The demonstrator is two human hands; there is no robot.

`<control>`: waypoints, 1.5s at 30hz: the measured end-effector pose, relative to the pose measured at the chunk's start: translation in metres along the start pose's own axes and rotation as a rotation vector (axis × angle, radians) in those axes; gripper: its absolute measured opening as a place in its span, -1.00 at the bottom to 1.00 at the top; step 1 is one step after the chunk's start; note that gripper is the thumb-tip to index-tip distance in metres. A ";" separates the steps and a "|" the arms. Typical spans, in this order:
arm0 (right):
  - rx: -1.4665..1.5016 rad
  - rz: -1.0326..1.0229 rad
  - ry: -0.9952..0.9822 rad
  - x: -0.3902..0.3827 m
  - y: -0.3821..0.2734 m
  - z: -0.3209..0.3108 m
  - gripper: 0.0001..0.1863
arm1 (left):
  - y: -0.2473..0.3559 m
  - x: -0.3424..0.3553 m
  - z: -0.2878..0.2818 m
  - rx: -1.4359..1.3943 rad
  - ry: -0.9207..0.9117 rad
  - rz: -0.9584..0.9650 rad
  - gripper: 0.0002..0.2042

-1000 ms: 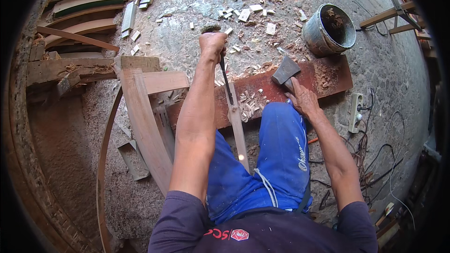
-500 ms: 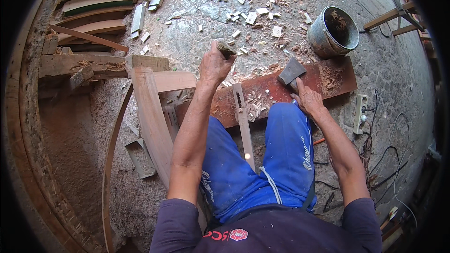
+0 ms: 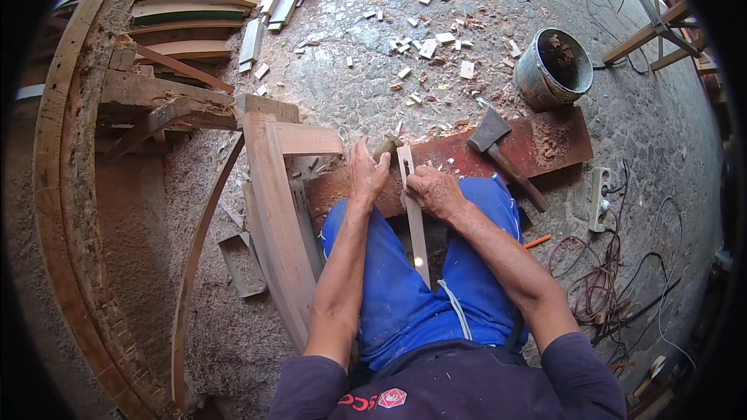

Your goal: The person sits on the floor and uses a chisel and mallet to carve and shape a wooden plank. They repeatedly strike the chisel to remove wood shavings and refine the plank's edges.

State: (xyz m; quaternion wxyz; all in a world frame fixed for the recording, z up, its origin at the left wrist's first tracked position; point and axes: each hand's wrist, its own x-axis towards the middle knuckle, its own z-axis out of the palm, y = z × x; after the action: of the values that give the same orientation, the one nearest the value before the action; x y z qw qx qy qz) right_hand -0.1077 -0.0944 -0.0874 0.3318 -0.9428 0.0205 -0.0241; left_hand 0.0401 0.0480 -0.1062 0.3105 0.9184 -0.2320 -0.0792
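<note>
My right hand (image 3: 437,191) is closed round a narrow wooden strip (image 3: 415,237), which has a slot near its far end and runs back between my knees. Just left of that slotted end, my left hand (image 3: 367,174) holds a short brownish, round-ended tool (image 3: 387,145) between thumb and fingers; its exact kind is unclear. Under the strip's far part lies a reddish plank (image 3: 455,144). A hatchet (image 3: 489,131) rests on the plank to the right, its wooden handle pointing toward me, out of both hands.
A bucket (image 3: 542,78) stands behind the plank's right end. Wood offcuts (image 3: 427,48) litter the floor ahead. A timber frame (image 3: 280,210) is close on my left. Right of me lie a power strip (image 3: 599,198) and tangled cables (image 3: 595,280).
My right hand has let go of the hatchet, leaving it on the plank, and has taken hold of the wooden strip. My left hand has come down and nearer with its tool.
</note>
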 end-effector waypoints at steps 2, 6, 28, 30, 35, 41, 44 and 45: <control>-0.044 -0.050 0.005 0.005 0.007 -0.002 -0.84 | 0.020 -0.029 0.005 -0.180 0.074 -0.107 -0.45; 0.183 0.336 0.558 0.030 0.034 -0.052 -0.78 | 0.045 -0.100 0.038 -0.290 0.075 -0.345 -0.34; -0.493 -0.048 -0.157 -0.083 0.214 -0.119 -0.30 | 0.068 -0.118 0.056 0.042 -0.064 -0.336 -0.42; -0.425 -0.030 -0.252 -0.069 0.218 -0.128 -0.29 | 0.068 -0.117 0.057 0.053 -0.063 -0.335 -0.42; -0.462 -0.174 -0.316 -0.042 0.238 -0.139 -0.30 | 0.072 -0.109 0.050 0.046 -0.072 -0.329 -0.42; -0.443 -0.157 -0.359 -0.045 0.234 -0.136 -0.29 | 0.074 -0.110 0.048 0.060 -0.143 -0.459 -0.37; -0.407 -0.190 -0.341 -0.047 0.240 -0.133 -0.24 | 0.073 -0.110 0.046 0.051 -0.124 -0.422 -0.35; -0.404 -0.180 -0.350 -0.050 0.239 -0.133 -0.23 | 0.072 -0.111 0.044 0.046 -0.127 -0.426 -0.34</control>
State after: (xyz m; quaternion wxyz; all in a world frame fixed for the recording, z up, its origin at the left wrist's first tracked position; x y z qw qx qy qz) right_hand -0.1707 -0.3613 -0.1352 0.1323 -0.9776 -0.1167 0.1143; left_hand -0.0973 0.0266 -0.0971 0.2503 0.9467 -0.0535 -0.1956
